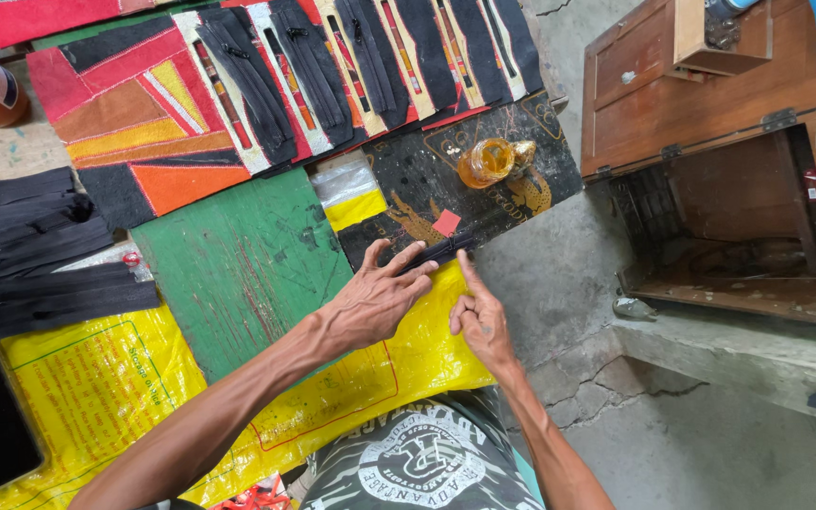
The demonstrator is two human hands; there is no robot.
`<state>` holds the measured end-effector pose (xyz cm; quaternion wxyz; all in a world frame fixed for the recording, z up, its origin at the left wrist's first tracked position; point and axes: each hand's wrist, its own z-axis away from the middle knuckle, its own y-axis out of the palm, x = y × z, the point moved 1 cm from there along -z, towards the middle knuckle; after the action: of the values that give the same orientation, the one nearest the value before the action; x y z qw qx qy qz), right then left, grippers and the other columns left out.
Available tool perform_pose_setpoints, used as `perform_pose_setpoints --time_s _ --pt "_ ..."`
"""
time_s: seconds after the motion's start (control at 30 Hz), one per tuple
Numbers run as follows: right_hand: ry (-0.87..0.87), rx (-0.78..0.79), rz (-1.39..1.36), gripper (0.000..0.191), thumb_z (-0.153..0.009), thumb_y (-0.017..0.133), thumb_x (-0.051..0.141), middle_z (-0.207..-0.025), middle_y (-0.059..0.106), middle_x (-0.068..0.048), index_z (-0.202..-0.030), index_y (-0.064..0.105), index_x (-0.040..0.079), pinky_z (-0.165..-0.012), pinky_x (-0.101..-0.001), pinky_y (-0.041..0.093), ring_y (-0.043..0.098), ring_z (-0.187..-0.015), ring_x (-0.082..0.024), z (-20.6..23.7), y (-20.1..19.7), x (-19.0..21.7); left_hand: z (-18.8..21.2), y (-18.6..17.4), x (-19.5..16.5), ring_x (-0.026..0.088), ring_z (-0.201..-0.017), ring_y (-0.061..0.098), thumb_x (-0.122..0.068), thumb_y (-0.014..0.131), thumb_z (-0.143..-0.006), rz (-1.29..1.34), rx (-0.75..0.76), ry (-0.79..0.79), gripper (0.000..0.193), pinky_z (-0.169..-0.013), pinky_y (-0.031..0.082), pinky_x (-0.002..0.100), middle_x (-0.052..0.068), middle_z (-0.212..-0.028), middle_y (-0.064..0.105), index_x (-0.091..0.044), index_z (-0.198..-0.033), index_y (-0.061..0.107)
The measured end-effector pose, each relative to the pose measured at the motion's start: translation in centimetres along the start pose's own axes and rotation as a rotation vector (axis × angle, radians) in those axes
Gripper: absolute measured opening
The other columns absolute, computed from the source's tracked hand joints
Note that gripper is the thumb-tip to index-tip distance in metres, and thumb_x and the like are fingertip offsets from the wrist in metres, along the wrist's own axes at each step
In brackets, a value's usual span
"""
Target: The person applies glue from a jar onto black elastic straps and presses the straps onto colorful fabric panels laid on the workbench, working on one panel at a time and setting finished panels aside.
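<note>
**Hands flatten a black zipper strip on the green board's edge**

The left hand lies flat, fingers spread, pressing the black zipper strip where the green board meets the yellow sack. The right hand points its forefinger onto the strip, other fingers curled. The strip looks light, limp and narrow; best pinched at its ends.

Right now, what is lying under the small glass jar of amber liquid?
The small glass jar stands on a black sheet with gold print, which lies on the concrete floor. A red tag lies on the sheet nearby. The print under the jar's base is covered.
</note>
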<state>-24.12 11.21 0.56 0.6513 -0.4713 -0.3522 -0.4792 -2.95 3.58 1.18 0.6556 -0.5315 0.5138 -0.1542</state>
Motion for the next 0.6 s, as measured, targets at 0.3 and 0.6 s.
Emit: perform_pose_setpoints --time_s 0.3,0.6 --pt "-0.078 0.021 0.264 0.088 -0.081 0.04 -0.004 -0.058 0.051 -0.003 -0.163 0.026 0.024 -0.057 -0.0286 0.051 0.053 -0.053 -0.011 0.5 0.9 1.1 1.6 -2.2 0.7 0.034 -0.145 0.036 -0.002 0.069 -0.068 0.085 -0.098 -0.087 0.047 -0.112 0.024 0.063 0.009 -0.138 0.059 -0.007 -0.114 0.058" --pt "-0.343 0.027 0.543 0.088 -0.083 0.046 -0.012 -0.067 0.047 -0.016 -0.163 0.033 0.021 -0.063 -0.0388 0.048 0.054 -0.06 -0.028 1.2 2.7 1.7 3.5 -3.7 2.5 0.031 -0.126 0.053 -0.004 0.07 -0.085 0.209 -0.383 -0.187 0.027 -0.104 0.035 0.049 0.007 -0.12 0.063 -0.01 -0.107 0.058"
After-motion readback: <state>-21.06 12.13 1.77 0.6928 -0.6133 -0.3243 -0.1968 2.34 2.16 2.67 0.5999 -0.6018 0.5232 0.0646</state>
